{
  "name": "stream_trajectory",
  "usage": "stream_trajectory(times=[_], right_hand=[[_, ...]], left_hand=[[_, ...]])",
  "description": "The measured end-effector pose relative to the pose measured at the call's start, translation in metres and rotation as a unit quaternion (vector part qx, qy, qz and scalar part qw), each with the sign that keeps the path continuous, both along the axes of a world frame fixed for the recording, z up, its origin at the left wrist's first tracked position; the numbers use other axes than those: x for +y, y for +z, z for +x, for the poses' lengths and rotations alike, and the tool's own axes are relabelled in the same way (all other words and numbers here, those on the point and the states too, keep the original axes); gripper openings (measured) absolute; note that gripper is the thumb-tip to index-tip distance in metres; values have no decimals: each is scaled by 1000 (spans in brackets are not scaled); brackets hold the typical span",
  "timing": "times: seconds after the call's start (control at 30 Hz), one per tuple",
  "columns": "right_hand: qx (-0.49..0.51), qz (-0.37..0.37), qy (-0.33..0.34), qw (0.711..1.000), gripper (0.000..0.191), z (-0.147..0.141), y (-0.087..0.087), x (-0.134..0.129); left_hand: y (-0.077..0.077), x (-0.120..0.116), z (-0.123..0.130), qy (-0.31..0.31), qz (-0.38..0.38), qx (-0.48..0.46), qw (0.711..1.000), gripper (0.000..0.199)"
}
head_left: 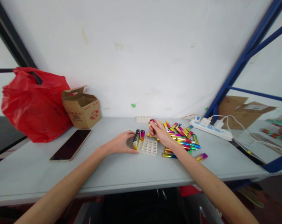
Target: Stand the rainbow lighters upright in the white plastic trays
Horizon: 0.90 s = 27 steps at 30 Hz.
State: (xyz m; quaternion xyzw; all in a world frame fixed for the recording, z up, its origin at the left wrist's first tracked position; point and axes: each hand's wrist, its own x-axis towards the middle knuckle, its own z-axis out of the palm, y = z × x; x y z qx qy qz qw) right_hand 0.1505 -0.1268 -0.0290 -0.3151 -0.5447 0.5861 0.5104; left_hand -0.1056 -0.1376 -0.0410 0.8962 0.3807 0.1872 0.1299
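A white tray of small holes (150, 147) lies on the table, with several shiny lighters (142, 135) standing upright along its left and back edges. My left hand (122, 142) curves around the tray's left end, thumb at the front corner and fingers at the back. Above the tray's right back part, my right hand (159, 132) pinches a lighter (152, 121) with a reddish end; the fingers cover most of it. Beside and partly behind the right forearm spreads a loose heap of metallic coloured lighters (184, 143).
A second white tray (143, 119) lies by the wall. Leftward are a phone (72, 145), an opened cardboard box (85, 112) and a red plastic bag (35, 105). A power strip (212, 128) with white cables sits at right, near a blue metal frame (243, 59).
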Motion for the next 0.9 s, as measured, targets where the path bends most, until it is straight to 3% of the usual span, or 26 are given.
stream_trajectory(times=[0.13,0.3,0.53,0.67,0.8,0.9], right_hand=[[-119,55,-53,990,47,-10,-8,-3],[-243,145,-143,948,52,-12,-10,-5],[-313,180,-206,910,38,-8,-10,-6],[-308,199,-198,909,43,-8,-7,-9],[-306,226,-139,914,44,-6,-5,-13],[-339,311,-125,879,43,-3,-4,-14]], left_hand=[[0,-2,3,-3,5,-5,1000,76],[-2,-3,8,17,11,-5,1000,81],[-4,-2,8,22,11,-1,1000,83],[-4,-2,8,23,8,-10,1000,84],[-3,-2,9,20,7,-21,1000,82],[-2,-3,9,11,8,-23,1000,80]])
